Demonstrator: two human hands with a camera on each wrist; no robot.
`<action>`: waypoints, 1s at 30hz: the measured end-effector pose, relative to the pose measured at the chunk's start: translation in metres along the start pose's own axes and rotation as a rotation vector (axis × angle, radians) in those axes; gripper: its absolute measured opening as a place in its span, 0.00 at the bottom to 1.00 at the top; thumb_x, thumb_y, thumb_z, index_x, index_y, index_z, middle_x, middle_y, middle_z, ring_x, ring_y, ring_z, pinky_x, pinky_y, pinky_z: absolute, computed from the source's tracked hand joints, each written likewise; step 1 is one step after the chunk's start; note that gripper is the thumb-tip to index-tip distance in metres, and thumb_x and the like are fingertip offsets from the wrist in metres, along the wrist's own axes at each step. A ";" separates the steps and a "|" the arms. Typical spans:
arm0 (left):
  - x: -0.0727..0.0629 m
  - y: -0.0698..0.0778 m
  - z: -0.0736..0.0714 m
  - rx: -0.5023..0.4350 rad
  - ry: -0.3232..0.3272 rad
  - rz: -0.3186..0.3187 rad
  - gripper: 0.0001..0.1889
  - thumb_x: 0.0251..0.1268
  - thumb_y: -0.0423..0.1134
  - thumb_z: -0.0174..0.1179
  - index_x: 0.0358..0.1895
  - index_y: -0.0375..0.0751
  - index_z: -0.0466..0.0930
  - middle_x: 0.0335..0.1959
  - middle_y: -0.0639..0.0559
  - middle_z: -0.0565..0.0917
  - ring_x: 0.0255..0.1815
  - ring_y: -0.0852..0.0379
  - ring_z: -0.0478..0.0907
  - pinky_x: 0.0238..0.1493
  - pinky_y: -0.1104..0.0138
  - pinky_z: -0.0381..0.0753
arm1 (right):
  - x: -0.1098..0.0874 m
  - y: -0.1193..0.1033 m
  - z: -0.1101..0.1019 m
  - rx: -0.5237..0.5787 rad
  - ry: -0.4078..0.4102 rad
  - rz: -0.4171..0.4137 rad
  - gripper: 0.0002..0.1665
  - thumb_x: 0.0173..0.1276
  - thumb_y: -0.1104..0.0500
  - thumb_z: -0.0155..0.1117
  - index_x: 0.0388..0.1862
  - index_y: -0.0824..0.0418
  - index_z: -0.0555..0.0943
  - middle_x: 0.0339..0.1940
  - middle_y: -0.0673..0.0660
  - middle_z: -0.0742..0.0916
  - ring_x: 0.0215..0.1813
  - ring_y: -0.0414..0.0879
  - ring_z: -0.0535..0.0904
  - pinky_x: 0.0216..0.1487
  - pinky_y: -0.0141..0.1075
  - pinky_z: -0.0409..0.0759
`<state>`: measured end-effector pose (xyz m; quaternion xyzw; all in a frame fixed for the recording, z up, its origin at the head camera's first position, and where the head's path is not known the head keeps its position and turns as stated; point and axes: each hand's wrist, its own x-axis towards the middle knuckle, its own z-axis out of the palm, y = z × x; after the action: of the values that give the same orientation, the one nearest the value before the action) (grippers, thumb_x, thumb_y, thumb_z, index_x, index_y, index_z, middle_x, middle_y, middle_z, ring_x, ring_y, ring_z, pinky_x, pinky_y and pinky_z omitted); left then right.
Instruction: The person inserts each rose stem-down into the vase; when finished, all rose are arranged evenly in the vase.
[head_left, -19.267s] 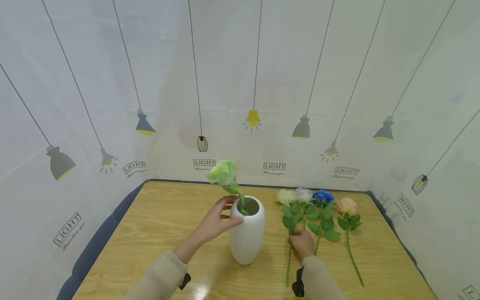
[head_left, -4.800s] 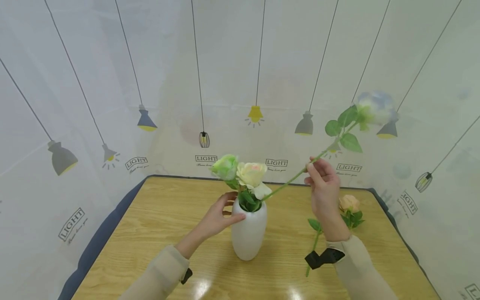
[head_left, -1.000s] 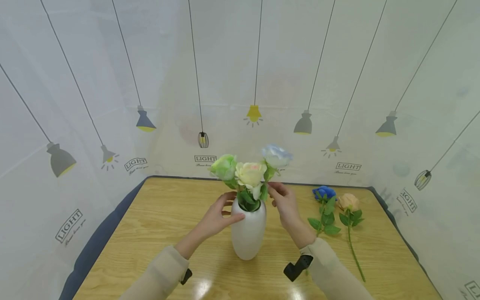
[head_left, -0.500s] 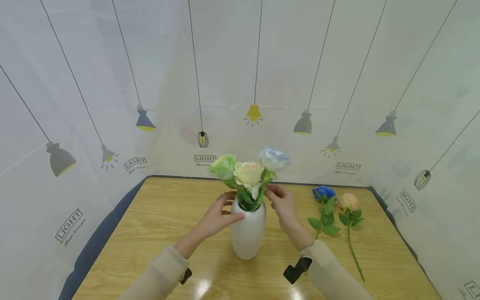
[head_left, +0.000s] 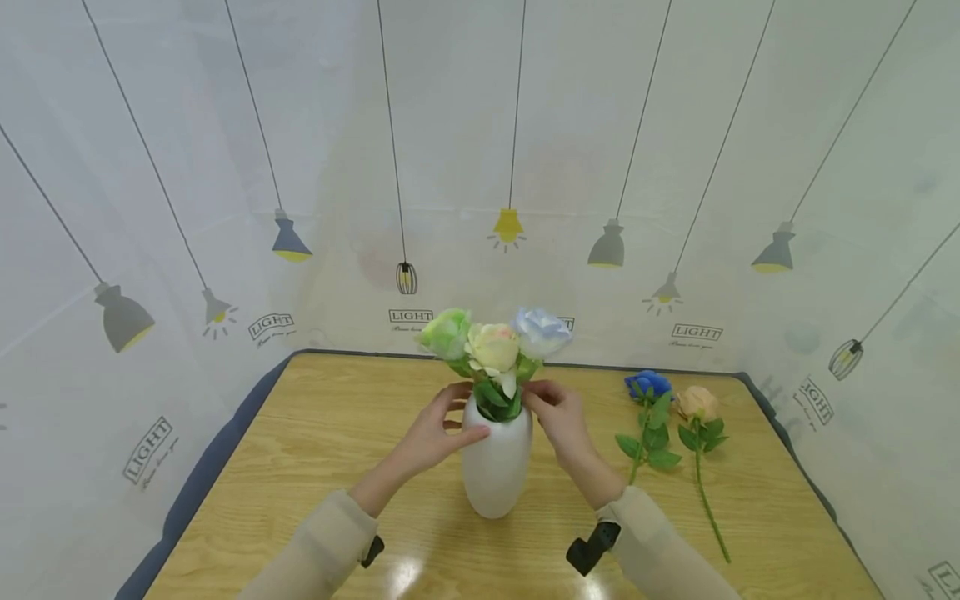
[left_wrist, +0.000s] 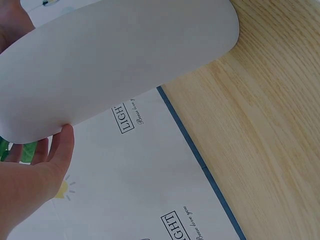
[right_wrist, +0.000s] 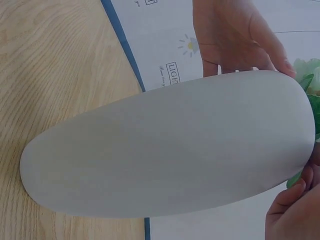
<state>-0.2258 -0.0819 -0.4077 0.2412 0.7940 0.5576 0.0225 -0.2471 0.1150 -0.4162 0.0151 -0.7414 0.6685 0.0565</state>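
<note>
A white vase (head_left: 497,471) stands upright on the table. My left hand (head_left: 429,435) grips its upper part, thumb on the near side of the rim and fingers around the left; the left wrist view shows those fingertips (left_wrist: 64,135) against the wall. Inside the vase stand a green rose (head_left: 447,333), a cream rose (head_left: 492,348) and a pale blue rose (head_left: 542,333). My right hand (head_left: 562,423) is at the right side of the mouth, thumb and forefinger pinching the pale blue rose's stem, mostly hidden behind leaves and fingers.
To the right, a blue rose (head_left: 648,386) and a peach rose (head_left: 697,403) lie on the wooden table (head_left: 315,433), stems toward me. A white curtain (head_left: 555,125) printed with lamps hangs behind the table's dark edge.
Over the last second the right hand has lowered the pale blue rose further into the vase, its bloom shifting down and left. Earlier, the cream and pale blue roses left the table. The left hand stays put.
</note>
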 end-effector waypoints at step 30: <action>-0.003 0.013 -0.001 0.020 0.009 -0.020 0.31 0.54 0.37 0.62 0.61 0.35 0.59 0.57 0.40 0.65 0.56 0.44 0.64 0.49 0.54 0.70 | 0.008 0.027 -0.051 -0.024 0.001 0.131 0.27 0.60 0.48 0.60 0.51 0.66 0.75 0.39 0.53 0.77 0.35 0.47 0.66 0.32 0.33 0.68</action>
<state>-0.2192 -0.0804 -0.3958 0.2309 0.8020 0.5504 0.0219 -0.2544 0.1685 -0.4367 -0.0347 -0.7489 0.6617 0.0132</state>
